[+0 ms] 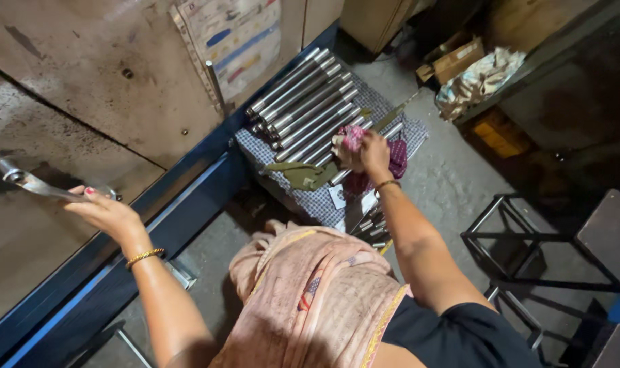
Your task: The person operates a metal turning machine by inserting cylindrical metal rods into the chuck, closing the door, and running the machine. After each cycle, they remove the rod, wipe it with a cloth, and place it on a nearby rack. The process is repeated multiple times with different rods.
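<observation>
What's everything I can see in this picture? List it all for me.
Metal rods: roughly a dozen, silver, in a row on the checked cloth.
Checked cloth: one, blue-white, on the floor.
Rag: one, pink, under the right hand.
Metal handle: one, silver, at the machine.
Cardboard box: one, brown, top right.
Metal stool frame: one, black, right.
Scarf: one, peach, hanging below.
Left hand: grips the handle.
Right hand: on the rag.

Single head-worn camera looking steeply down over person's own chest and shoulders. Facing forward toward blue-edged machine bed [187, 204] at left and concrete floor [453, 177] at right. Sitting close, both arms reaching away from lens. Horizon tilting, frame rotated. No second view sharing scene.
</observation>
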